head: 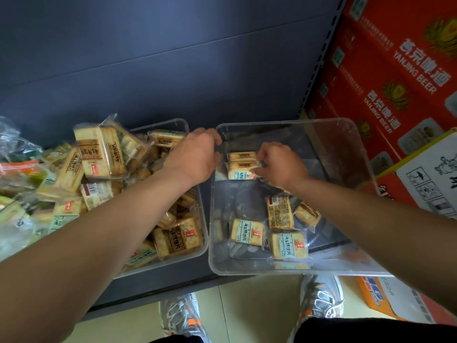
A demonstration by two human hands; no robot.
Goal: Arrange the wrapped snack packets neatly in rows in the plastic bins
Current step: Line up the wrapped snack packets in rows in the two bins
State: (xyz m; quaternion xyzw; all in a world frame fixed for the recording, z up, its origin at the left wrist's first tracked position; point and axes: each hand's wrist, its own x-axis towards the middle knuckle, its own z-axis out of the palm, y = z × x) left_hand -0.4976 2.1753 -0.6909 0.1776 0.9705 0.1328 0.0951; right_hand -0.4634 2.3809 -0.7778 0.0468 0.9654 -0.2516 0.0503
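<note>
Right hand [279, 165]: fingers curled, pinching the right-hand side of the row of packets [242, 165] that stands on edge in the far left corner of the right bin [346, 134]. My read is that it is squeezing them together and squaring them against the bin's left wall so the row starts tight.

Left hand [197, 154]: fingers hooked over the right bin's far left corner rim, clamped on it. I judge this is to hold the light bin steady while the other hand pushes.

Near end of the same bin: four loose packets [280, 212] lie flat, some face up, one tilted, apart from the row. They look like the next to be stood up.

Left bin [178, 123]: heaped packets [99, 152] in no order, spilling above the rim. Probably the supply.

Both bins sit side by side on a dark shelf [173, 70], the right one overhanging its near edge, so a firm shove could slide it. Red beer cartons [395, 70] stand to the right.

Task is early, I judge: one short row, most of the bin bare.
</note>
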